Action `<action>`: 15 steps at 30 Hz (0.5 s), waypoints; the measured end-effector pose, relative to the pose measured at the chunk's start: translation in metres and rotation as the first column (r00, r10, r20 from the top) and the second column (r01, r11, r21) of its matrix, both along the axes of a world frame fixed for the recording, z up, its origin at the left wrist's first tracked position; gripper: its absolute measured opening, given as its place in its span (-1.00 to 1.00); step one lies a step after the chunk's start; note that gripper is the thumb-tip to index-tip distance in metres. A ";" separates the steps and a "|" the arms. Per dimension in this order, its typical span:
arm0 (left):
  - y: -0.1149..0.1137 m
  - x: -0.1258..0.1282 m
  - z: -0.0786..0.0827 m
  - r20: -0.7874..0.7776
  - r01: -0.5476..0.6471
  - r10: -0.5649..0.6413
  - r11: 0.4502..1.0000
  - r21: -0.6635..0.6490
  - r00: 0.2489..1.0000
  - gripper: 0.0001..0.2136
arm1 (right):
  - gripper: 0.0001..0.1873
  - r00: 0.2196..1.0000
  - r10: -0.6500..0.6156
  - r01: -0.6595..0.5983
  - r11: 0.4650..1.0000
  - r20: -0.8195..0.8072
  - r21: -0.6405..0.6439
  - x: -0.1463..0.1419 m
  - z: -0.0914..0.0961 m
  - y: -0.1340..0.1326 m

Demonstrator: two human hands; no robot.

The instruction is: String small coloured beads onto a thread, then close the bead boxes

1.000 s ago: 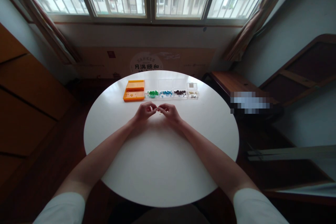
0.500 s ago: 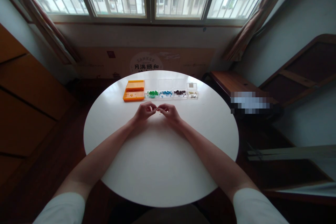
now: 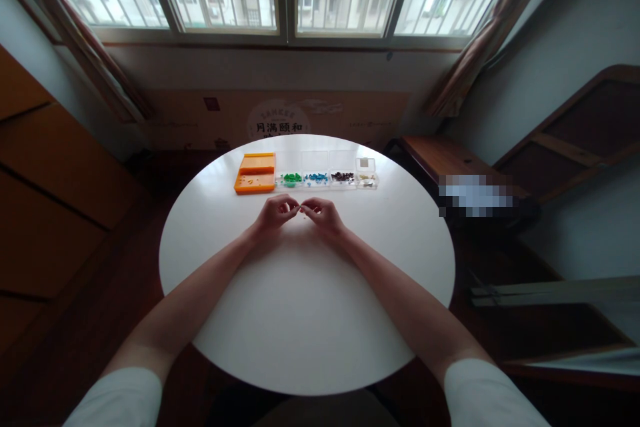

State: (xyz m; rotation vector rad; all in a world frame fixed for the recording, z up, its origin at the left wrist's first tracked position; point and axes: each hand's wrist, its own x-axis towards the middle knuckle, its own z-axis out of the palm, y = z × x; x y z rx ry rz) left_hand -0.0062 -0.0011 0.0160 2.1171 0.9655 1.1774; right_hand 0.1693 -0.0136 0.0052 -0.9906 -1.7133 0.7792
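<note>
Over the white round table (image 3: 310, 320), my left hand (image 3: 278, 209) and my right hand (image 3: 320, 211) meet fingertip to fingertip. Both are closed in a pinch, and whatever lies between them is too small to make out. A tiny speck (image 3: 305, 217) shows on the tabletop just below the fingertips. Behind my left hand stands an orange tray (image 3: 256, 188) with small orange bits in it. To its right is a row of clear boxes with lids up, holding green pieces (image 3: 291, 177), blue pieces (image 3: 316, 177) and dark brown pieces (image 3: 343, 177).
A smaller clear box (image 3: 367, 180) with pale bits ends the row on the right. Beyond the table's right edge is a wooden bench (image 3: 440, 153) with a blurred pale item on it. A printed cardboard panel (image 3: 200, 113) leans under the window.
</note>
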 end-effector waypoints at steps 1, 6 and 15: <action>0.001 0.000 -0.001 0.000 -0.001 0.001 1.000 -0.001 1.000 -0.84 | -0.79 1.000 -0.004 0.004 1.000 0.003 0.000 0.000 0.000 0.000; 0.005 -0.001 -0.004 0.046 -0.038 0.041 0.997 -0.070 0.998 -0.82 | -0.81 0.999 -0.037 0.037 0.999 0.021 0.008 0.001 -0.004 0.003; 0.012 -0.007 -0.002 0.206 -0.169 0.217 0.959 -0.226 0.954 -0.77 | -0.86 0.979 -0.168 0.165 0.986 0.118 0.040 0.004 0.011 0.031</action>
